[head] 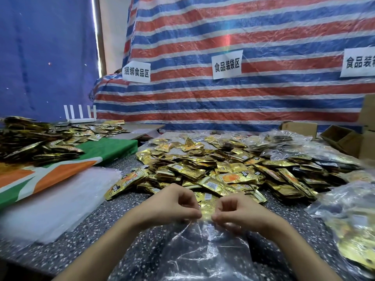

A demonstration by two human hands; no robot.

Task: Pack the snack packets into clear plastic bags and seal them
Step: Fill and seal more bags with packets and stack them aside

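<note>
A clear plastic bag [205, 250] lies in front of me on the speckled table [85, 246], its mouth pointing away from me. My left hand [172, 203] and my right hand [239, 211] each pinch the bag's top edge, close together. Between the two hands a gold snack packet [208, 205] shows just beyond the bag's mouth. A big heap of gold snack packets [223, 169] spreads across the table right behind my hands.
A stack of flat clear bags [50, 203] lies at the left on a green and orange cloth [60, 169]. Another packet heap [30, 138] sits far left. Filled clear bags [349, 226] lie at the right. Cardboard boxes [345, 136] and a striped tarp [223, 57] stand behind.
</note>
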